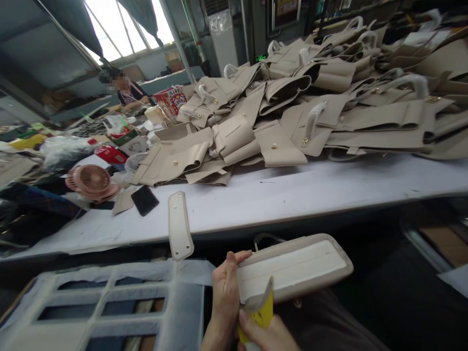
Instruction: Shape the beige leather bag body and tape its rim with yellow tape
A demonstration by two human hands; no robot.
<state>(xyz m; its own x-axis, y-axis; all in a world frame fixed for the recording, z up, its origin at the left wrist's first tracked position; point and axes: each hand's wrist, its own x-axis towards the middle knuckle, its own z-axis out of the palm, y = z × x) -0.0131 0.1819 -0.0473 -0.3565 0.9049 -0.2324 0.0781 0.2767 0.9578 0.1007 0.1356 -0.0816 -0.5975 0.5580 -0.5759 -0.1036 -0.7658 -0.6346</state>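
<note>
A beige handbag (345,273) lies tilted near my lap, its long rounded bottom turned up and a handle loop showing behind it. A white strip panel (296,265) is set in that bottom. My left hand (226,287) is closed around the bag's left end, thumb raised along the edge. Low in front, my right hand (268,334) grips a flat yellow pointed piece (265,312) with dark marks and a greyish edge. Its tip overlaps the panel's lower left part in view; whether they touch, I cannot tell. The exact kind of the yellow piece is unclear.
Many beige bags (237,139) are heaped across the white table (234,209). Nearer stand a pink fan (91,180), a black phone (145,200) and a pale strap piece (180,224) overhanging the edge. A slotted frame (106,297) is at lower left. Another person (127,92) sits far back.
</note>
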